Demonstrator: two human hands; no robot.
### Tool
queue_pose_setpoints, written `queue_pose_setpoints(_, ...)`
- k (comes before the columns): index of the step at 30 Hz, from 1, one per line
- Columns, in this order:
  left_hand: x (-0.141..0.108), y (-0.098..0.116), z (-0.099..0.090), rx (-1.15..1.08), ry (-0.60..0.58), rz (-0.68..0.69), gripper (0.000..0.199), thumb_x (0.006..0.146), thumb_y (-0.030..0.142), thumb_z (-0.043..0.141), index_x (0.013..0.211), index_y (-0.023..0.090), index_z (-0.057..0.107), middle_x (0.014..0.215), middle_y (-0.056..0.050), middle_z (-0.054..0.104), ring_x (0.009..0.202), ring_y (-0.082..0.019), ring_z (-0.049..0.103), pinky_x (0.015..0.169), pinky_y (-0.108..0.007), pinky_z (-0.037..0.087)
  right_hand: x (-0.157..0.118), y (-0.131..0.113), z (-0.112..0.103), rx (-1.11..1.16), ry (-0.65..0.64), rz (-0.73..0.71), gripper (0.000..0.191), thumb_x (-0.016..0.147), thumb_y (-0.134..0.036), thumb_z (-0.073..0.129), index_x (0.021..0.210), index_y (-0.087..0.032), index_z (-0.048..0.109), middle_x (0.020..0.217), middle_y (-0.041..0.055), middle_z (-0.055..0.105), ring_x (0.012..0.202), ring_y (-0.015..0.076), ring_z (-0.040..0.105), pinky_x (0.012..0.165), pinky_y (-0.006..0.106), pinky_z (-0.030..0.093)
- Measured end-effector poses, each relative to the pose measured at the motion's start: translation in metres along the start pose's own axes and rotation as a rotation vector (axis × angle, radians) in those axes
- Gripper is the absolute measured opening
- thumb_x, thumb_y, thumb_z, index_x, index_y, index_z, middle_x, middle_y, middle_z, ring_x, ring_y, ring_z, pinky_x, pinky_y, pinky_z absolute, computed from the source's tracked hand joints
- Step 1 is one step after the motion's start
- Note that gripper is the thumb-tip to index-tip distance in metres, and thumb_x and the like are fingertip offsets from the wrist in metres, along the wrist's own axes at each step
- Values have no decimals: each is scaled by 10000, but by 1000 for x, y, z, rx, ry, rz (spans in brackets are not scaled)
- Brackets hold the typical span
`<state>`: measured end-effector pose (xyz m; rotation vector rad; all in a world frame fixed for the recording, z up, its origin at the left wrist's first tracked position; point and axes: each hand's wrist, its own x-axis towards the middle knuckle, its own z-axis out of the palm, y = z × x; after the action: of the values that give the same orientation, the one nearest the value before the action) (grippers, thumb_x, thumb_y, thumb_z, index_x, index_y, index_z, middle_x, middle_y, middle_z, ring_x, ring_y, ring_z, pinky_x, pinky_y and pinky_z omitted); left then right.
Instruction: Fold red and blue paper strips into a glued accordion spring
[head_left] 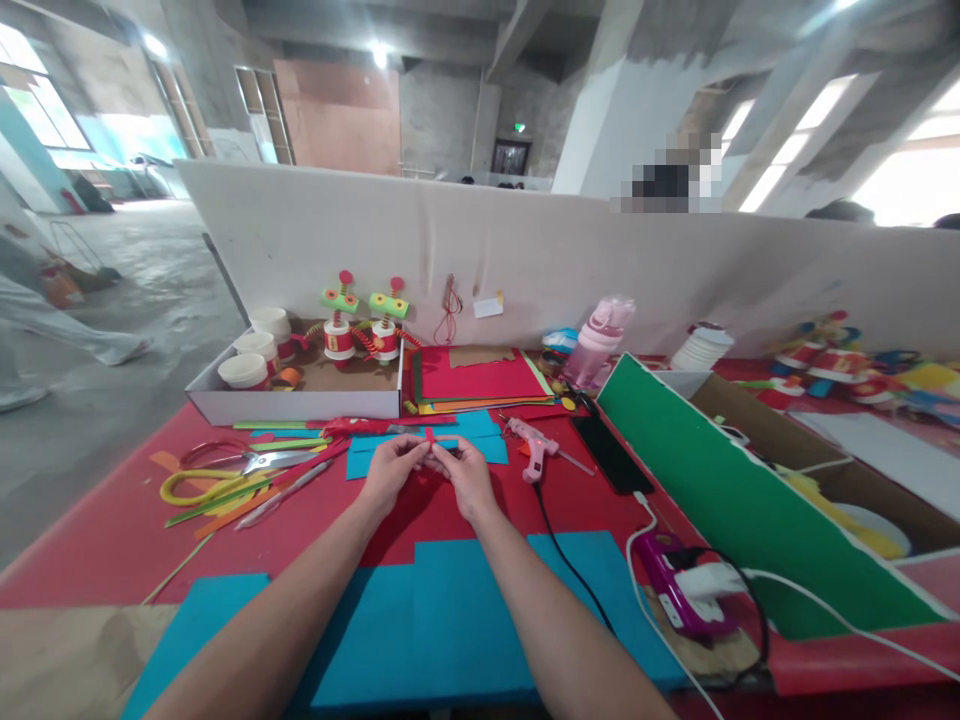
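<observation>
My left hand (395, 468) and my right hand (466, 474) meet at the middle of the table, fingertips pinched together. Between them they hold a small red paper strip (430, 436), whose tip shows above the fingers. Beneath and behind the hands lie blue paper pieces (480, 436). Just right of my right hand rests a pink glue gun (535, 445) with a black cord. Scissors with yellow and red handles (281, 460) lie left of my left hand among coloured paper strips (225, 512).
Behind, a white box (300, 404) holds paper cups and two figures. Stacked coloured paper (480, 380), a pink bottle (600, 340) and a black phone (611, 452) stand or lie further back. Right are a purple power strip (686, 590) and green board (720, 500). Blue sheets (457, 620) lie in front.
</observation>
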<state>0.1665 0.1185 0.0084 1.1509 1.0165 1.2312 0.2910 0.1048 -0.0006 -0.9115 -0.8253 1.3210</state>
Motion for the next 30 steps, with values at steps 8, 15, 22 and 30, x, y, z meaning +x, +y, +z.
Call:
queue_pose_setpoints(8,-1,0,2,29,-7,-10,285,610,373,769,708,137,643,620,-9,621,525,-97,515,530,-221,401,1,3,-2,-113,59,-48,299,615,-410,756,745,-173,628,664,-10,652,603,144,619,622,278,532)
queue_pose_setpoints(15,0,1,2,35,33,-5,283,598,368,763,661,138,610,568,15,581,512,-87,491,526,-211,372,1,-5,-2,-101,28,-65,306,677,-463,713,715,-172,627,613,-11,629,566,131,592,589,258,517)
queue_pose_setpoints(22,-1,6,2,-50,-41,-42,266,580,331,785,670,136,629,519,21,564,485,-78,467,518,-209,363,7,1,-8,94,-25,55,313,624,-428,759,793,-194,637,608,-31,623,553,121,589,616,279,533)
queue_pose_setpoints(30,3,-5,0,-143,-35,-90,228,571,273,778,680,136,631,527,13,590,462,-79,492,494,-203,375,3,2,-2,109,-72,66,342,612,-419,795,796,-180,635,659,-30,624,564,97,572,595,254,535)
